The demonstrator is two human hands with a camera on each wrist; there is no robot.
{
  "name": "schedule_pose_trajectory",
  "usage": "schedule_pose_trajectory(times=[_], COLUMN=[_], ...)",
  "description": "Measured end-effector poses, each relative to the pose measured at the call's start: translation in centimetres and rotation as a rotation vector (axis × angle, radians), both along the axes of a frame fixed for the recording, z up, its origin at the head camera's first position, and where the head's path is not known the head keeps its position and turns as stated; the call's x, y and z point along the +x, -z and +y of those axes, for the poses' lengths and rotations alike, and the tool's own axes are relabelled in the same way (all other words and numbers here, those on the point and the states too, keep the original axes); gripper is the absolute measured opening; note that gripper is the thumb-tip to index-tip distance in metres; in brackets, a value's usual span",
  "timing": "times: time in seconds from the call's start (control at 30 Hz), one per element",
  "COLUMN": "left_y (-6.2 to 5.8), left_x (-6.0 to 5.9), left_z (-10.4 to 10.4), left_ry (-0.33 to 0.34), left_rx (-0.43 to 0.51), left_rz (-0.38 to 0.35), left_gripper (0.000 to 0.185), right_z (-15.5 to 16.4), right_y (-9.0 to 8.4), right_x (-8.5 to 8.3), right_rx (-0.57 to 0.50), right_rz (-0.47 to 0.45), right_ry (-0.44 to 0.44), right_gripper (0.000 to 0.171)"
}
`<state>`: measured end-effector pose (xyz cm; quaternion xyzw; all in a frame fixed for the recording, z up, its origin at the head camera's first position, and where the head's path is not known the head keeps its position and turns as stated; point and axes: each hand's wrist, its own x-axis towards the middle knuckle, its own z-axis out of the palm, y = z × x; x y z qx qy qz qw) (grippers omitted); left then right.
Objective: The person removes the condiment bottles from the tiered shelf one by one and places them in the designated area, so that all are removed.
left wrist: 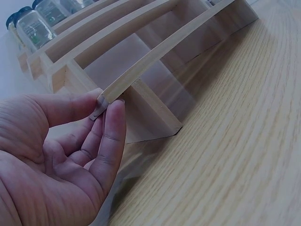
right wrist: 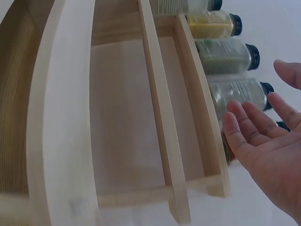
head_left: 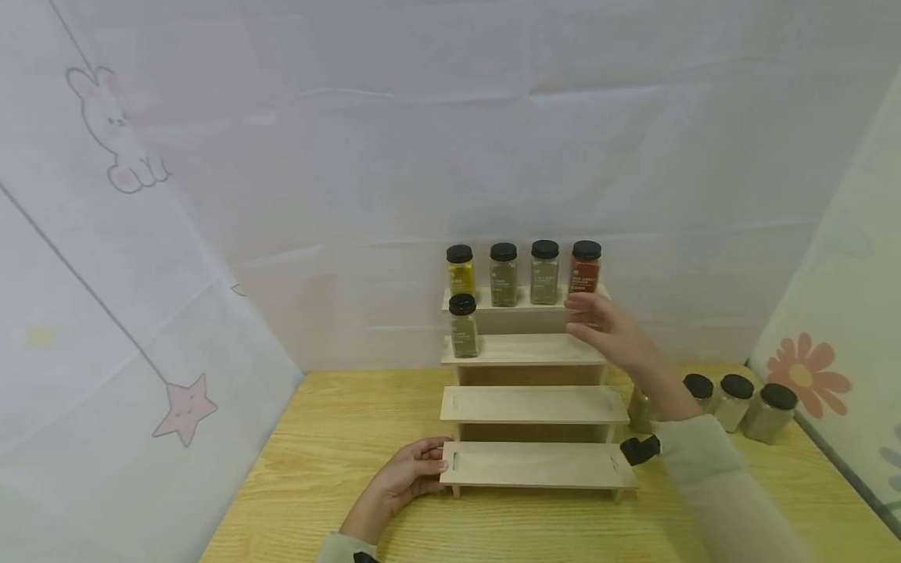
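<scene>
A stepped wooden rack (head_left: 538, 465) was set on the tabletop (head_left: 317, 438), and its left end, at the lowest tier, was pinched between the thumb and fingers of the left hand (head_left: 408, 473); by this hold the rack seemed to be steadied. Nothing was gripped by the right hand (head_left: 612, 332), which was raised beside the right end of the top tier with fingers loosely extended and thumb apart. The red jar (head_left: 585, 270) was partly covered by its fingertips in the head view; whether contact was made could not be told.

Four upright jars were spaced along the top tier: the red jar at the right end, then, going left, a pale jar (head_left: 544, 274), a green jar (head_left: 503, 277) and a yellow jar (head_left: 461, 275). One lone jar (head_left: 464, 332) was seated at the left end of the second tier, and the two lower tiers were bare. Four loose jars (head_left: 770, 414) were grouped on the tabletop to the right of the rack, some partly hidden by the right forearm.

The step in hand was judged to be the arranging of jars tier by tier, with the top row complete and the second only begun. For the next move, care would be called for as the right hand was cleared from the red jar, so that it was not knocked; a loose jar could then be grasped.
</scene>
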<state>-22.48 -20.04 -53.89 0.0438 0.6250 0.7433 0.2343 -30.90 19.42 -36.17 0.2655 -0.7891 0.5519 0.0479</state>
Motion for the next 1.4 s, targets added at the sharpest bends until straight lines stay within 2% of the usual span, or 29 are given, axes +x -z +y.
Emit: schedule_pose_trajectory(times=[0.17,0.67,1.4], left_y=[0.2,0.4,0.2], left_x=[0.0,0.0,-0.1], left_z=[-0.1,-0.1,0.0], left_ry=[-0.005,-0.012,-0.019], left_rx=[0.003,0.01,0.0], left_rz=[-0.005,-0.002,-0.011], left_gripper=[0.069,0.068,0.066], right_z=[-2.2,-7.6,-12.3], right_y=[0.2,0.0,0.1], right_x=[-0.4,-1.7,-3.4], right_rx=[-0.026,-0.074,-0.123], right_rz=[-0.021,-0.066,-0.127], right_ry=[-0.019,-0.006,-0.076], right_gripper=[0.057,0.059,0.062])
